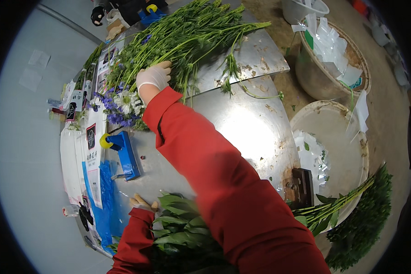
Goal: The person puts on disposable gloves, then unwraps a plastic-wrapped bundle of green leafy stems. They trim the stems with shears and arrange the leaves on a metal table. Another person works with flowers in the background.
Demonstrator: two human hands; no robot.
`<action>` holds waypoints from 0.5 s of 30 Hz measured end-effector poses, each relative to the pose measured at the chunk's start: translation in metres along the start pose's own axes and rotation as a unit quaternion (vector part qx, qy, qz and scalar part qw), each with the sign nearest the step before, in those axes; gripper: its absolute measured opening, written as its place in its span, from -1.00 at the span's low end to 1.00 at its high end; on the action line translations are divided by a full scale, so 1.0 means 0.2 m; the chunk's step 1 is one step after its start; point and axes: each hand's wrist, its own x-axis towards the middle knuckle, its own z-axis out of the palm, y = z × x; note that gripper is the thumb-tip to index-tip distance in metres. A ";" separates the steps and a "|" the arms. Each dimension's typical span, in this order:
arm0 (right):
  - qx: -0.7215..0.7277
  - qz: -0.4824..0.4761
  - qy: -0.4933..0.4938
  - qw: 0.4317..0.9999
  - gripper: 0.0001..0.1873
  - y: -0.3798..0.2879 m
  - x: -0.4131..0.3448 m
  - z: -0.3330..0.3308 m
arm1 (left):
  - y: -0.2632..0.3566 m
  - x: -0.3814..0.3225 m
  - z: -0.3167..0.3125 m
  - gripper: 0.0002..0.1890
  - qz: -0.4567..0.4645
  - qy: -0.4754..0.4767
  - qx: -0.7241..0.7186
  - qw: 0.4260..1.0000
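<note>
My right hand, in a white glove with tan fingertips, reaches across the metal table onto a heap of long green flower stems. Its fingers are at the stems; whether they grip any is hidden. White daisy-like flowers and purple-blue blossoms lie beside that wrist. Lower down, my left hand rests near the table surface with thumb and fingers apart, holding nothing visible. Just beside it lies a bundle of broad green leaves, partly covered by my right sleeve.
A blue tape dispenser with yellow tape stands on the metal table. Printed paper wraps and blue plastic line the left edge. Bins with discarded wraps and a leafy bundle are at right. A person's gloved hand shows above.
</note>
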 end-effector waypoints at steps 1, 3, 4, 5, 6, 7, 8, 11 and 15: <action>0.006 0.002 -0.004 1.000 -0.08 0.01 0.01 0.00 | 0.00 0.00 -0.01 0.28 0.001 -0.001 -0.004 1.000; 0.011 0.004 -0.017 1.000 -0.07 0.02 -0.01 0.00 | -0.01 0.00 0.02 0.29 -0.009 -0.006 -0.002 1.000; 0.029 0.008 -0.050 0.998 -0.05 0.03 -0.03 -0.01 | -0.03 -0.01 0.04 0.29 -0.017 -0.011 -0.004 1.000; 0.046 0.006 -0.044 0.998 -0.06 0.06 -0.03 -0.02 | -0.05 -0.02 0.05 0.29 -0.029 -0.029 -0.003 0.999; 0.062 -0.002 -0.030 0.998 -0.08 0.11 0.01 -0.03 | 0.01 -0.02 -0.01 0.28 -0.033 -0.045 -0.007 0.998; 0.078 -0.012 -0.023 0.997 -0.10 0.15 0.05 -0.03 | 0.05 -0.01 -0.07 0.28 -0.043 -0.060 -0.013 0.997; 0.092 -0.017 -0.041 0.995 -0.06 0.21 0.07 -0.05 | 0.07 -0.02 -0.09 0.28 -0.057 -0.058 -0.001 0.997; 0.140 -0.038 -0.013 0.989 -0.10 0.44 0.20 -0.05 | 0.17 -0.05 -0.23 0.29 -0.088 -0.084 -0.003 0.993; 0.224 -0.096 -0.045 0.969 -0.25 0.67 0.29 -0.08 | 0.21 -0.12 -0.31 0.21 -0.145 -0.118 -0.024 0.982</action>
